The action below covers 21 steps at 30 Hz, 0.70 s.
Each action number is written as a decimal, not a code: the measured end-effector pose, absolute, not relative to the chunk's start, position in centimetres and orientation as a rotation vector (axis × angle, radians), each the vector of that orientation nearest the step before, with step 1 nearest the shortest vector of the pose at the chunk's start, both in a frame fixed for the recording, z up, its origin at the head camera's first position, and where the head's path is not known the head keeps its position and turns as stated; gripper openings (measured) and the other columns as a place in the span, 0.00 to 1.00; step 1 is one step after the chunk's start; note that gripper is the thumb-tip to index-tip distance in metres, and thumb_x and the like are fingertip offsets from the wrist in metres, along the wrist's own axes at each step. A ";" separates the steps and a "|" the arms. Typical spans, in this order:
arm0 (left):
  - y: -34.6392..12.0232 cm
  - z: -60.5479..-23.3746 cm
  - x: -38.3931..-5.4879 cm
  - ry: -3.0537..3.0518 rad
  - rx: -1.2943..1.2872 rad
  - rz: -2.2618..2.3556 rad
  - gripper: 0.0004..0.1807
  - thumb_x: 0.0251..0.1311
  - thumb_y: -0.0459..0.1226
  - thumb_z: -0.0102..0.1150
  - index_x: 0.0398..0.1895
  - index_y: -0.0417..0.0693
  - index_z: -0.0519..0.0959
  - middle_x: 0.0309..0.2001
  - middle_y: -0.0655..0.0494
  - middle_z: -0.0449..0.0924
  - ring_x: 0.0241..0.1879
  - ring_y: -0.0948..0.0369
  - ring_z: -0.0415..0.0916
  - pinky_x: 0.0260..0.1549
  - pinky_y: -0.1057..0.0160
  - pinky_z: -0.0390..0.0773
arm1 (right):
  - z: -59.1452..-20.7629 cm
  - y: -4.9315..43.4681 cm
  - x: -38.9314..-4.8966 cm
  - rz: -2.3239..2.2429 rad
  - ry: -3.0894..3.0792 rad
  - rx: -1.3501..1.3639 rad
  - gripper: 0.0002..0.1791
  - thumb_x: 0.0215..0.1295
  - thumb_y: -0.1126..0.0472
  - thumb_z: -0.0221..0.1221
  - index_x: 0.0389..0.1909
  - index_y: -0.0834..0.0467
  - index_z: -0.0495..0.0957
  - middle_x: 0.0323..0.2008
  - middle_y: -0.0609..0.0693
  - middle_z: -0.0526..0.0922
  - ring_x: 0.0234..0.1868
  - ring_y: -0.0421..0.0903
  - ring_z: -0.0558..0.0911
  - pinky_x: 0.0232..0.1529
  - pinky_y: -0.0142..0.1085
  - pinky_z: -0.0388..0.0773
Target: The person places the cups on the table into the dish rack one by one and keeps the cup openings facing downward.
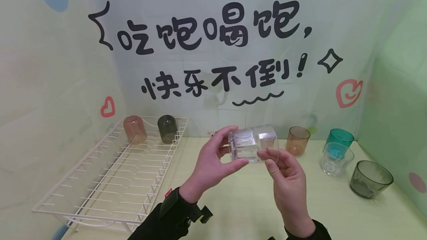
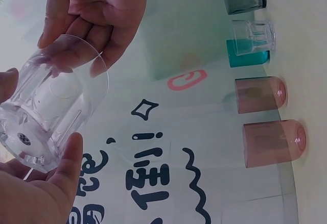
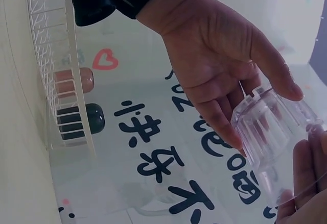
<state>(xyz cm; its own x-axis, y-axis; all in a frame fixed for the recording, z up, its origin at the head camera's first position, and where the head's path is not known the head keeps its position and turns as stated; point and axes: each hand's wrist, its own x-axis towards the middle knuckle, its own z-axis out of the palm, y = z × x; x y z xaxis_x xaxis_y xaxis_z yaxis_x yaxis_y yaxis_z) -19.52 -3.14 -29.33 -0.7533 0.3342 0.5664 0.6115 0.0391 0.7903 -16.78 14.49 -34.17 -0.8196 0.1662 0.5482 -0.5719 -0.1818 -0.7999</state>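
Observation:
A clear, ribbed drinking glass (image 1: 245, 145) is held on its side above the table, between both hands. My left hand (image 1: 213, 166) grips it round the base end, with the thumb along the lower side. At the rim end, my right hand (image 1: 290, 180) pinches the wall, some fingers reaching into the mouth. In the left wrist view the thick base of the glass (image 2: 48, 106) faces the camera. The right wrist view shows the left hand (image 3: 219, 66) curled about the base end of the glass (image 3: 271, 137).
At left stands a white wire dish rack (image 1: 110, 180) bearing an upturned pink glass (image 1: 135, 129) and an upturned dark glass (image 1: 168, 129). On the table at right are an amber glass (image 1: 298, 142), a teal glass (image 1: 341, 138), another clear glass (image 1: 335, 164) and a grey-green glass (image 1: 370, 180).

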 end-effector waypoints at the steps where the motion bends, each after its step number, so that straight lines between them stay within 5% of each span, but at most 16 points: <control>1: -3.2 -29.4 -19.5 -2.081 -0.974 -1.787 0.36 0.43 0.34 0.66 0.59 0.48 0.63 0.53 0.53 0.67 0.48 0.60 0.70 0.46 0.60 0.72 | -34.1 14.5 -16.8 2.038 -1.619 0.481 0.15 0.60 0.70 0.50 0.48 0.71 0.68 0.40 0.54 0.80 0.47 0.52 0.76 0.54 0.41 0.67; 9: -3.4 -29.4 -19.4 -2.081 -0.982 -1.794 0.36 0.43 0.34 0.66 0.59 0.49 0.64 0.52 0.53 0.68 0.48 0.60 0.70 0.46 0.59 0.72 | -34.0 15.1 -16.9 1.981 -1.687 0.493 0.16 0.59 0.70 0.53 0.49 0.68 0.69 0.42 0.58 0.78 0.48 0.51 0.75 0.50 0.37 0.70; 21: -3.8 -29.3 -19.1 -2.080 -0.967 -1.782 0.36 0.42 0.33 0.67 0.58 0.47 0.65 0.51 0.52 0.69 0.46 0.59 0.71 0.45 0.59 0.73 | -33.9 16.3 -16.6 1.927 -1.758 0.548 0.22 0.56 0.73 0.54 0.54 0.64 0.67 0.48 0.57 0.75 0.56 0.51 0.68 0.58 0.36 0.62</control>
<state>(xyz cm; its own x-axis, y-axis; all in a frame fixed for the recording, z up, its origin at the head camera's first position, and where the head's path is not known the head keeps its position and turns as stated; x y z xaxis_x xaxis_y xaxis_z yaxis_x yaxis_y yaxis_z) -19.06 -3.83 -29.29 -0.7537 0.3260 0.5707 0.6139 0.0393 0.7884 -16.64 16.35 -33.93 -0.8092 0.0749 0.5828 -0.5872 -0.0672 -0.8066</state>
